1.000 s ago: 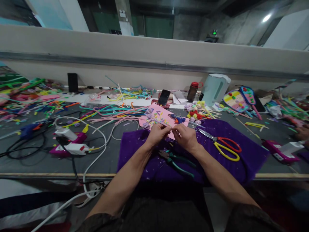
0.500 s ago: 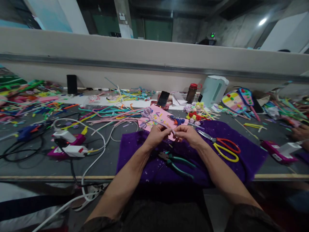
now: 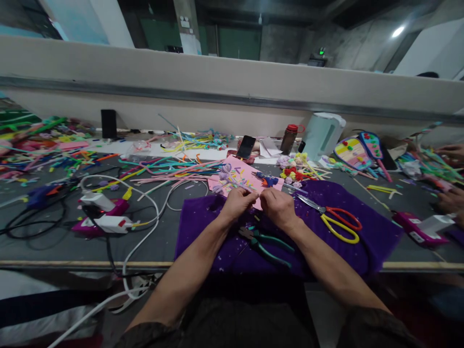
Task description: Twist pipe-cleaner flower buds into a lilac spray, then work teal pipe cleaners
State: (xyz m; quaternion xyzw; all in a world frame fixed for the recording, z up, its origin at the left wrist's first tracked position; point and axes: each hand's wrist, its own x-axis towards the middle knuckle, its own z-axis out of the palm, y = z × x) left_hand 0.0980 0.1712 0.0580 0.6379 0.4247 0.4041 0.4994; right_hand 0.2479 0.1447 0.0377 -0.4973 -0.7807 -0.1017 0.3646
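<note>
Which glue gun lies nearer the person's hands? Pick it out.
The blue glue gun on the pink sheet, just beyond the right hand; the other glue gun lies far to the left, on the grey tabletop.

This looks like a craft workshop: a long grey worktable carries bundles of coloured fuzzy stems, clusters of small fuzzy flowers and a larger lilac flower. Scissors and green-handled pliers lie on a purple cloth, with a blue glue gun farther left. Another person's hand is at the table's right end. Beyond the low partition, bare concrete walls and a lit green sign suggest a large shared building.
</note>
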